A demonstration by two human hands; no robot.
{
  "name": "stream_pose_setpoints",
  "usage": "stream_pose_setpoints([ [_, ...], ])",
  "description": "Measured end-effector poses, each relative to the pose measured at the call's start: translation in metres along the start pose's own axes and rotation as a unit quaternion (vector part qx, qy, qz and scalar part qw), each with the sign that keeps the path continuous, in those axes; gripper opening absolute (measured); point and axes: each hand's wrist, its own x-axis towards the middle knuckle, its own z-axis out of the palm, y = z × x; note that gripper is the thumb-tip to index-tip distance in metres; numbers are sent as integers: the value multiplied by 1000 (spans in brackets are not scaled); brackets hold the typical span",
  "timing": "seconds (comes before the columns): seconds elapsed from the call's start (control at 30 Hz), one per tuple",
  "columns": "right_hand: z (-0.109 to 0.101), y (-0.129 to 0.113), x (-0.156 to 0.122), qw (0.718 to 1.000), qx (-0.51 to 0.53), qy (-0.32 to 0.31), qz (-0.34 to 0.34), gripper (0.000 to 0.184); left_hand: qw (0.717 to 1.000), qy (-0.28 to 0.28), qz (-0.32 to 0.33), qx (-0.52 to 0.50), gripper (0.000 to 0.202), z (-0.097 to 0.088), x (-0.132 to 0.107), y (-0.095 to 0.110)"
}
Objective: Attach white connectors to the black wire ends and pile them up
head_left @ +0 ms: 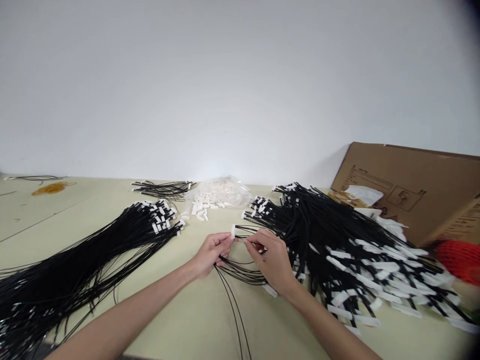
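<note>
My left hand (210,254) pinches a white plug connector (233,232) between thumb and finger. Black wires (243,272) also run through its curled fingers, and two of them trail down toward the table's front edge. Just to the right, my right hand (270,257) is closed in a pinch at the thin black wires that lead off the connector. What exactly sits between its fingertips is too small to be sure of, though it appears to be a wire.
Bundles of black wires with white connectors lie left (123,235) and right (318,220). Behind my hands sit a plastic bag of white connectors (225,192) and a small wire bunch (163,190). A cardboard box (412,185), red netting (459,260) and yellow rubber bands (50,188) are farther out.
</note>
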Motion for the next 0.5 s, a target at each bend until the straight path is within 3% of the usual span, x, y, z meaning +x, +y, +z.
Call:
stream_pose_setpoints([
  [0.5, -1, -4, 0, 999, 4, 4, -47, 17, 1000, -5, 23, 10, 36, 9, -6, 0],
])
